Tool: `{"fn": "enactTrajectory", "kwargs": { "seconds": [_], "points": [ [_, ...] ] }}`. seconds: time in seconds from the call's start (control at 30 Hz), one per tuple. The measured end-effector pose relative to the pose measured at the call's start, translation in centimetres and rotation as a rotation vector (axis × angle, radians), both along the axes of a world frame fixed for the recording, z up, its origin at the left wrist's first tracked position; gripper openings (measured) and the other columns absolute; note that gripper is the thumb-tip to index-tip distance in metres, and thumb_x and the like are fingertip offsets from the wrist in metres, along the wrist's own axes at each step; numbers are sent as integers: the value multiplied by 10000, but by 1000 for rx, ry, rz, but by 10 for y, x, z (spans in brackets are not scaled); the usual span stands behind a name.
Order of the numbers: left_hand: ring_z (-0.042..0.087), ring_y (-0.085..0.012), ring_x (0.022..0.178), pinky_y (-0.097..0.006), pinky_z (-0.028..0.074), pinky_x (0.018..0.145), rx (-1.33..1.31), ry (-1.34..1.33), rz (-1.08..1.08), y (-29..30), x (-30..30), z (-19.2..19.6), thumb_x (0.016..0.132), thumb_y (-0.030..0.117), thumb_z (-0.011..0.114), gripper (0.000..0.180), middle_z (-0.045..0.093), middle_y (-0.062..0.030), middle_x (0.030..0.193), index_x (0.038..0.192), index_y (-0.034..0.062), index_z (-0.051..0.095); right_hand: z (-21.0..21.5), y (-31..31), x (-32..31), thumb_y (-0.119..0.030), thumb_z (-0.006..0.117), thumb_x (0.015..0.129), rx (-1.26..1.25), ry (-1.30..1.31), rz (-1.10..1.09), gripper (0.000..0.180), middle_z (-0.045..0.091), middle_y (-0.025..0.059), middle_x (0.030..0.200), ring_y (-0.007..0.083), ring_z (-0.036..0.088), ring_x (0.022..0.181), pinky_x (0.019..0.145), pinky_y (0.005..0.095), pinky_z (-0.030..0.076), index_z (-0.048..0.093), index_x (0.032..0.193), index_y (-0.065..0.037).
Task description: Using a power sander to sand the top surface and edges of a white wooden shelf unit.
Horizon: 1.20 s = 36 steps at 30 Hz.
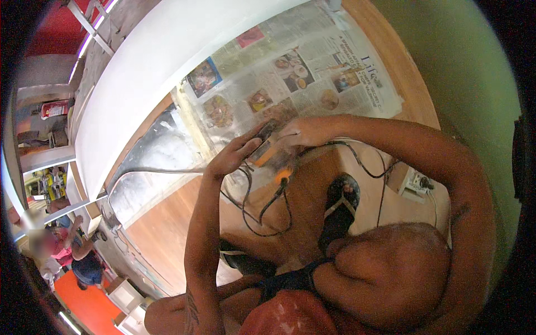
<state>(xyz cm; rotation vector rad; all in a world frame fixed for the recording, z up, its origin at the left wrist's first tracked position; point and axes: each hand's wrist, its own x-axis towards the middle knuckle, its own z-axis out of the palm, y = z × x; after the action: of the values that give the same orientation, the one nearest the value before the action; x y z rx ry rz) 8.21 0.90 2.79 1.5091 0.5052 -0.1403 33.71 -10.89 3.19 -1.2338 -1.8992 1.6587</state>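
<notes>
Both hands are on a dusty orange-and-black corded power tool, held low between my forearms. My left hand is closed around its left side, with the thumb over the top. From the right, my right hand grips the other side, its fingers partly hidden. The tool's working end is not plain to see. A black power cord loops beneath it, near an orange round part. Just beyond the hands, newspaper sheets lie flat over the board, pale with dust.
My sandalled foot rests on the wooden surface. A white socket box with a plug stands at right. Cable runs off left. A white curved panel rises at the far left; another person is beyond it.
</notes>
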Motion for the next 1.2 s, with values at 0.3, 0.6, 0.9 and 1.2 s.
{"fn": "enactTrajectory", "kwargs": {
  "seconds": [0.3,0.6,0.9,1.2],
  "points": [
    [479,-269,1392,-393,367,1157,59,97,-8,2,8,10,1086,406,504,568,513,-159,1537,1568,113,435,15,29,18,-530,881,730,0,-293,-194,846,618,200,1290,312,583,1212,1015,423,476,582,1309,9],
    [514,-295,1368,-420,355,1169,129,134,-10,1,9,9,1071,509,475,637,554,-165,1500,1554,94,449,14,49,20,-509,924,659,138,-291,7,916,606,208,1350,372,563,1273,1097,472,443,598,1402,-84],
    [571,-242,1264,-383,440,1083,94,148,0,2,17,13,1077,459,498,586,599,-139,1454,1562,135,450,-21,57,22,-435,917,683,316,-259,67,874,603,213,1355,394,553,1273,1103,499,431,580,1424,-118],
    [604,-213,1158,-367,463,1037,167,186,1,3,13,-5,1062,472,530,584,677,-124,1313,1504,90,523,-2,70,28,-259,812,803,654,-371,336,733,635,182,1291,368,673,1086,952,468,550,525,1452,-74]
  ]
}}
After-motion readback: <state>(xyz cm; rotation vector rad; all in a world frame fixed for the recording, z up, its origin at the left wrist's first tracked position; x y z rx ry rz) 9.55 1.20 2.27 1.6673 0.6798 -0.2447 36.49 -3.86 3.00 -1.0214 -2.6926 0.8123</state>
